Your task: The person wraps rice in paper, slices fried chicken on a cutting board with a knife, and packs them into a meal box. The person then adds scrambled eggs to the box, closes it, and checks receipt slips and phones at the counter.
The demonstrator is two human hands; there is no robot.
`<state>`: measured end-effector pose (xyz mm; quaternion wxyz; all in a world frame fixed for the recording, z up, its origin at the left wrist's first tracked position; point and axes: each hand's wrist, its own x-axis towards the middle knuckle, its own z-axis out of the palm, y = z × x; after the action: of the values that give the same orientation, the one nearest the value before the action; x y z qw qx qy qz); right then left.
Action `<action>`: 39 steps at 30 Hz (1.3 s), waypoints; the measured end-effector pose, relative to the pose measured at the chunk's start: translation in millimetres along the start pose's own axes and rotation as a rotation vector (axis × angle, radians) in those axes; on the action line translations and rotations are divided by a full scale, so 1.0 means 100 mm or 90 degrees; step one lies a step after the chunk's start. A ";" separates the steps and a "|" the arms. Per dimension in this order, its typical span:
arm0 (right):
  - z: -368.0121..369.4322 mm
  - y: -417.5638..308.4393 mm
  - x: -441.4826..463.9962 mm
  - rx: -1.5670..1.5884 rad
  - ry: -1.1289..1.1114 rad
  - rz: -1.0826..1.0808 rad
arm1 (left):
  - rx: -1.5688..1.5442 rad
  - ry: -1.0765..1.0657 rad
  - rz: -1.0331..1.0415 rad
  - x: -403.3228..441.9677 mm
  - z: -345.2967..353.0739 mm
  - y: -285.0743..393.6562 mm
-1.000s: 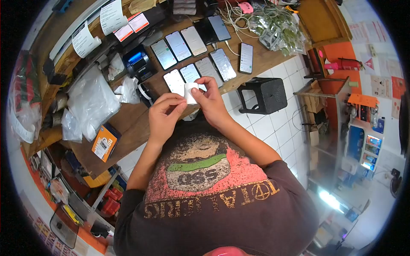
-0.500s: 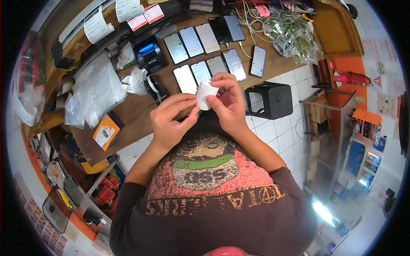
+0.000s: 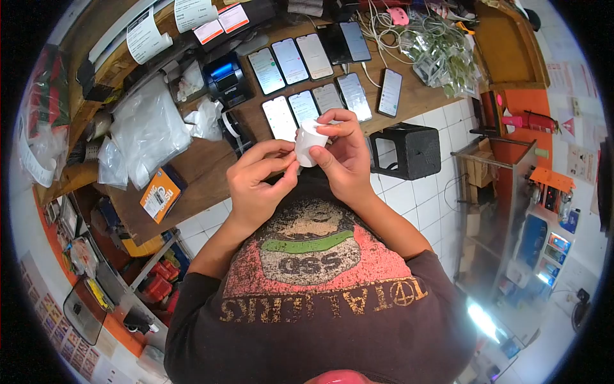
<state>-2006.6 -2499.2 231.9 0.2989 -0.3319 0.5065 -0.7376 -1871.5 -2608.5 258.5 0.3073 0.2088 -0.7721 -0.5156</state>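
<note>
A small white paper roll (image 3: 311, 144) is held up between my hands, above the front edge of the wooden table. My right hand (image 3: 342, 150) grips it, fingers on the top end and thumb on its side. The fingertips of my left hand (image 3: 263, 182) are pinched together at the roll's left side, seemingly on its loose edge. Just beyond the roll lie several lit phones in two rows, among them a white-screened phone (image 3: 279, 119). Left of them stands a black printer (image 3: 228, 80), with a black tape dispenser (image 3: 235, 131) near it.
Clear plastic bags (image 3: 148, 131) and an orange box (image 3: 161, 195) lie on the left of the wooden table (image 3: 203, 182). Cables and a heap of plastic packets (image 3: 444, 61) are at the back right. A black stool (image 3: 419, 152) stands on the tiled floor beside the table.
Compared with a second ago, the roll and both hands appear farther right in view and the roll is tilted. The whole scene has shifted right too. The last half second shows little change.
</note>
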 end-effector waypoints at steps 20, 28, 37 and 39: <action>-0.04 0.12 0.11 -0.013 0.016 0.034 | 0.044 0.024 0.003 0.09 0.04 -0.12; 0.01 0.09 0.15 -0.001 0.061 0.041 | 0.039 -0.015 -0.027 0.13 0.04 -0.13; 0.00 0.24 0.12 -0.008 0.125 0.101 | 0.067 0.049 -0.022 0.09 0.19 -0.44; -0.04 0.30 0.11 -0.024 0.121 0.136 | -0.138 0.038 -0.147 0.10 0.20 -0.53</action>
<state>-2013.6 -2514.9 205.0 0.3204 -0.2102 0.5785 -0.7201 -1892.2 -2621.7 206.8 0.2897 0.2771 -0.6732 -0.6214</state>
